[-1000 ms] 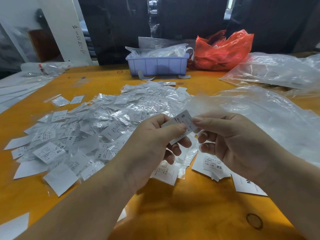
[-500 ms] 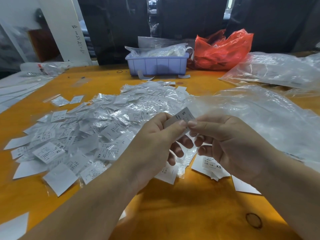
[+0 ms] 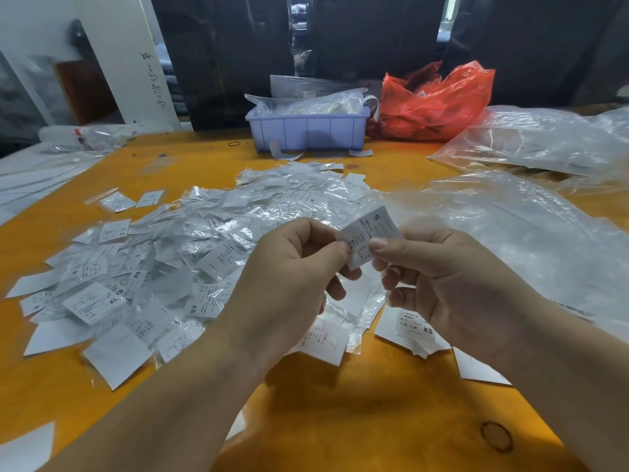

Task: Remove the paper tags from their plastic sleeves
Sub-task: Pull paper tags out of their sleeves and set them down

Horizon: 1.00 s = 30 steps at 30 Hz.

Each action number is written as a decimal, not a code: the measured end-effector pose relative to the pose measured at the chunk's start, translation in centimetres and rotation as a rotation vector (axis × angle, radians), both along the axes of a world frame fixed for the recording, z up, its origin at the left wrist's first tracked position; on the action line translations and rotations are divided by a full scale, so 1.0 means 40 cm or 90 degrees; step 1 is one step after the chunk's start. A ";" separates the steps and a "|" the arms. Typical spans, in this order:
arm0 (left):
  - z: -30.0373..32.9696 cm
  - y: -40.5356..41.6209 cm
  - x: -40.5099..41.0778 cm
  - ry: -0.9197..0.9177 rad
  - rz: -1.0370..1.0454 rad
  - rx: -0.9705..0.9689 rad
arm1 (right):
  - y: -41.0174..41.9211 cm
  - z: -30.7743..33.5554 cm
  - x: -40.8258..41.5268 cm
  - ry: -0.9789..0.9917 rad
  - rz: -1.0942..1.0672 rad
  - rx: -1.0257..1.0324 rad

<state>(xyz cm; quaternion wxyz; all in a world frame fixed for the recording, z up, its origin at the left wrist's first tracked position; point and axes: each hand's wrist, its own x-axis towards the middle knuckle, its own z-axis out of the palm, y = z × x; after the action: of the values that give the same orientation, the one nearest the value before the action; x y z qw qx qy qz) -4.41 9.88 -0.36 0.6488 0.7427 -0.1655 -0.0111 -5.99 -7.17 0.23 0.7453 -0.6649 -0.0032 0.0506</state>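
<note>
A lavender plastic bin [image 3: 308, 132] stands near the far edge of the orange table [image 3: 357, 417], about midway along it, and is stuffed with crumpled clear plastic and what look like small printed slips. Just beside it, toward the far right, a red plastic bag [image 3: 435, 100] slumps, its contents hidden. Large clear plastic bags [image 3: 531, 212] sprawl over the table's right side, reaching toward the near edge.

Both hands meet above the middle of the table. The left hand [image 3: 292, 284] pinches one paper tag [image 3: 369, 235], marked S, between thumb and forefinger, and the right hand [image 3: 452, 284] pinches the same tag from the other side, thumb tips nearly touching. Whether a sleeve is around the tag cannot be told.

Beyond and left of the hands, a broad heap of sleeved tags [image 3: 190, 260] covers the table's left half, with XL, XS and S sizes readable. A small stack of bare tags [image 3: 413, 330] lies beneath the right hand, partly hidden by it. A loose rubber band [image 3: 234, 143] lies left of the bin.
</note>
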 end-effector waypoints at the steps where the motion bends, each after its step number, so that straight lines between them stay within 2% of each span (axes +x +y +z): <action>1: -0.001 0.000 -0.001 -0.008 0.008 0.004 | 0.002 -0.001 -0.001 0.000 0.002 -0.001; 9: -0.004 -0.005 -0.006 -0.024 0.001 0.016 | 0.006 -0.007 -0.004 -0.001 0.013 -0.018; 12: 0.000 -0.001 -0.003 0.001 -0.025 0.009 | 0.002 -0.002 -0.005 0.007 0.044 -0.017; 17: 0.004 0.004 -0.001 -0.021 -0.051 0.004 | -0.004 0.003 -0.008 0.018 0.085 -0.019; 30: 0.008 0.004 -0.001 -0.020 -0.027 0.010 | -0.001 0.003 -0.005 -0.004 0.072 -0.013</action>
<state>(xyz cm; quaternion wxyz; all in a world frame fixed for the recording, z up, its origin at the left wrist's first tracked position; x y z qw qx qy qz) -4.47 10.02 -0.04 0.6401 0.7440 -0.1913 -0.0147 -6.20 -7.21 0.33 0.7343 -0.6714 -0.0424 0.0902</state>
